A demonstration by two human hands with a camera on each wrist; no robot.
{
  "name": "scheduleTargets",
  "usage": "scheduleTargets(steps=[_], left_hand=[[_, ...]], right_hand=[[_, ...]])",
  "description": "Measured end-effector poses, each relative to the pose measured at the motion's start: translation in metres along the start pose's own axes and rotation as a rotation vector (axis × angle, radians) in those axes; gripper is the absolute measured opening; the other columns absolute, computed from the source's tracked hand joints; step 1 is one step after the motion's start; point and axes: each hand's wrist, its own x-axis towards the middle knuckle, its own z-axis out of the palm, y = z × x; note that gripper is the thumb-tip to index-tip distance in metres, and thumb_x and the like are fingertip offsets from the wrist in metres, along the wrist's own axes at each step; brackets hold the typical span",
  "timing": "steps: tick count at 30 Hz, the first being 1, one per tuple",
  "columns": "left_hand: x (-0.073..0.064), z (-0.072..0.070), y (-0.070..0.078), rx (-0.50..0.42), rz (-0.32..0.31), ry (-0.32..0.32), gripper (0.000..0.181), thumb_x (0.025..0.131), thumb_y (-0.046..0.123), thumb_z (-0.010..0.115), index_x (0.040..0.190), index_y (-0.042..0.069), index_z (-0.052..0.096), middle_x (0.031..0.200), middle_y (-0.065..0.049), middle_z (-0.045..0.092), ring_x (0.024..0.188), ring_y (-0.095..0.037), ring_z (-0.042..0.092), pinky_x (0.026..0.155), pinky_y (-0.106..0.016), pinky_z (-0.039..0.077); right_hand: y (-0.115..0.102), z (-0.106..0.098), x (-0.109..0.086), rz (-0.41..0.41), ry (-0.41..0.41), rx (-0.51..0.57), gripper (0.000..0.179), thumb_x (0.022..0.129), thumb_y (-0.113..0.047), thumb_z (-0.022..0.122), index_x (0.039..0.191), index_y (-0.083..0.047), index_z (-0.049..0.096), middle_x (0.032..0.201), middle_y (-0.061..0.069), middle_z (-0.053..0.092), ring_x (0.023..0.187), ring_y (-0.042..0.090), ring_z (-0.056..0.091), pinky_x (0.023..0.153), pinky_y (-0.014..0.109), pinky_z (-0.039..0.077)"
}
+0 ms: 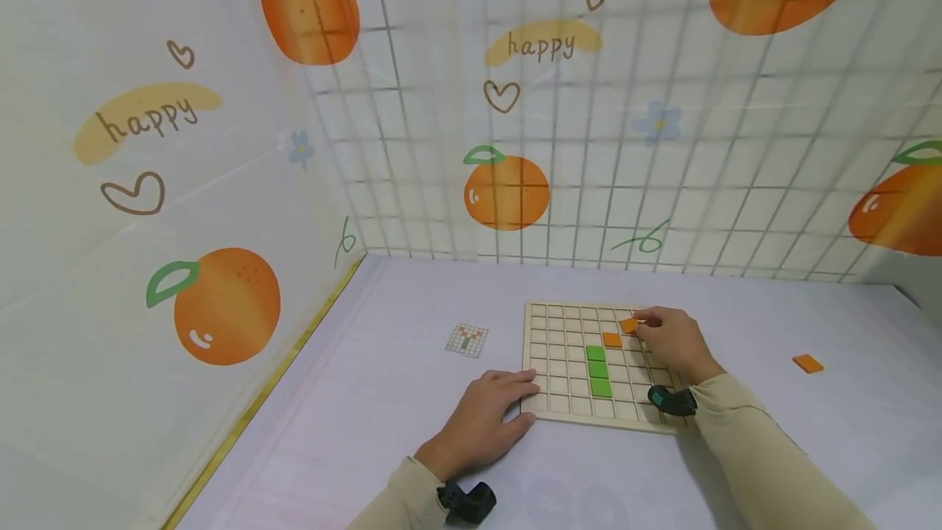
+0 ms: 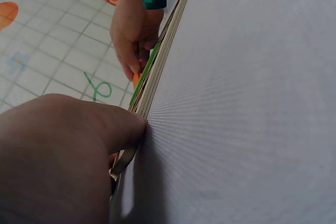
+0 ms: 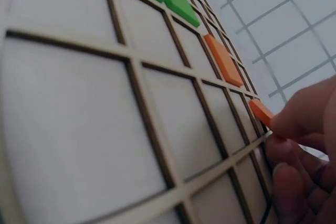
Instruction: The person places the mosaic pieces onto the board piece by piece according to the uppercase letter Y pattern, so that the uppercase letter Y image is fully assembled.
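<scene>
A wooden grid board (image 1: pixel 559 407) lies on the table with three green tiles (image 1: pixel 598 369) in one column. An orange tile (image 3: pixel 223 60) sits in a cell diagonally beyond the last green one. Between thumb and fingertips, my right hand (image 1: pixel 675 340) pinches a second orange tile (image 3: pixel 261 113) over the far part of the grid, one cell diagonally further. That tile looks slightly tilted in the right wrist view. My left hand (image 1: pixel 482 419) rests at the board's left edge, its fingertips and thumb touching the rim, fingers fairly straight.
Left of the board lies a small pattern card (image 1: pixel 467 340) with a grid of coloured squares. Another orange tile (image 1: pixel 808 363) lies on the table to the right. A printed curtain (image 1: pixel 412 170) over a wire grid stands behind the table.
</scene>
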Motion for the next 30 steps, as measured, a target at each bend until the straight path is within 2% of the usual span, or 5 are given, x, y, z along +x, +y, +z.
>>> scheduleTargets(steps=[9,20,24,27,30], left_hand=[[0.001,0.001,0.0,-0.002,0.002,-0.003,0.038,0.098,0.029,0.06,0.134,0.016,0.065,0.148,0.005,0.051,0.133,-0.017,0.047,0.108,-0.044,0.039],[0.0,0.003,-0.001,0.0,0.0,-0.01,0.039,0.098,0.03,0.061,0.134,0.017,0.064,0.149,0.007,0.05,0.133,-0.017,0.046,0.108,-0.044,0.039],[0.0,0.002,-0.001,0.012,0.002,0.0,0.038,0.098,0.031,0.061,0.134,0.017,0.065,0.148,0.008,0.051,0.132,-0.016,0.047,0.108,-0.043,0.04],[0.0,0.002,-0.002,0.01,-0.001,0.004,0.038,0.098,0.031,0.061,0.134,0.018,0.065,0.148,0.008,0.051,0.133,-0.016,0.046,0.108,-0.043,0.04],[-0.001,0.002,-0.002,0.005,-0.003,0.004,0.038,0.099,0.031,0.06,0.134,0.018,0.064,0.149,0.008,0.05,0.133,-0.016,0.046,0.108,-0.044,0.039]], right_hand=[[-0.001,0.0,0.0,0.01,-0.006,0.005,0.036,0.099,-0.016,0.054,0.127,0.005,0.064,0.133,0.027,0.059,0.127,0.045,0.048,0.103,0.059,0.041],[0.005,-0.002,-0.004,-0.014,0.015,0.061,0.039,0.101,-0.02,0.052,0.13,0.003,0.063,0.133,0.026,0.059,0.125,0.043,0.05,0.101,0.057,0.043],[0.008,-0.005,-0.007,-0.042,0.057,0.124,0.038,0.102,-0.021,0.053,0.13,0.001,0.063,0.126,0.024,0.063,0.114,0.037,0.058,0.092,0.048,0.05],[0.009,-0.008,-0.01,-0.053,0.085,0.179,0.037,0.103,-0.021,0.053,0.131,0.001,0.062,0.12,0.022,0.065,0.101,0.031,0.064,0.077,0.036,0.056],[0.011,-0.013,-0.014,-0.053,0.104,0.224,0.037,0.103,-0.021,0.052,0.132,0.002,0.061,0.117,0.022,0.065,0.094,0.028,0.066,0.065,0.027,0.057]])
